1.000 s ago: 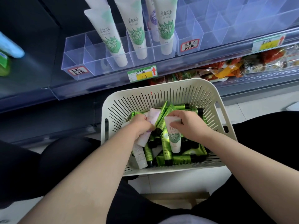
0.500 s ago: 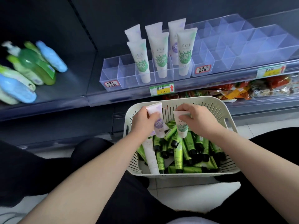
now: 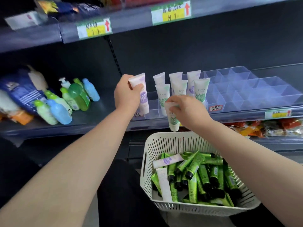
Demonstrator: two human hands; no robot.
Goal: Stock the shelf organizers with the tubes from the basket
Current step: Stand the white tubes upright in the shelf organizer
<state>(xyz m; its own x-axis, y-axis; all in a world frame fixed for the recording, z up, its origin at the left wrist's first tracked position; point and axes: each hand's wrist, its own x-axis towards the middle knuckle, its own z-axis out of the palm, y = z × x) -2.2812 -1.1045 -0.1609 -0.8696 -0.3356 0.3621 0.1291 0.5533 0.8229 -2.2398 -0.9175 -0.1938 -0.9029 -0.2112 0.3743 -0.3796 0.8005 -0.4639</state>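
My left hand (image 3: 127, 94) grips a white tube with a purple print (image 3: 142, 94), held cap down over the left end of the clear shelf organizer (image 3: 246, 94). My right hand (image 3: 186, 108) holds a white tube with a green print (image 3: 173, 119) by its top, cap down, in front of the organizer's front edge. Several white tubes (image 3: 180, 86) stand cap down in the organizer's left compartments. The white slotted basket (image 3: 157, 145) sits low at the right, filled with several green tubes (image 3: 201, 176) and a few white ones.
Green and blue bottles (image 3: 65, 102) and a blue bag lie on the shelf to the left. The organizer's right compartments hold nothing. Price tags hang on the shelf edges. Snack packets (image 3: 262, 126) fill the shelf below at the right. My dark-clad legs are under the basket.
Both hands have risen out of the basket to the shelf, each carrying a tube. The view has tilted upward.
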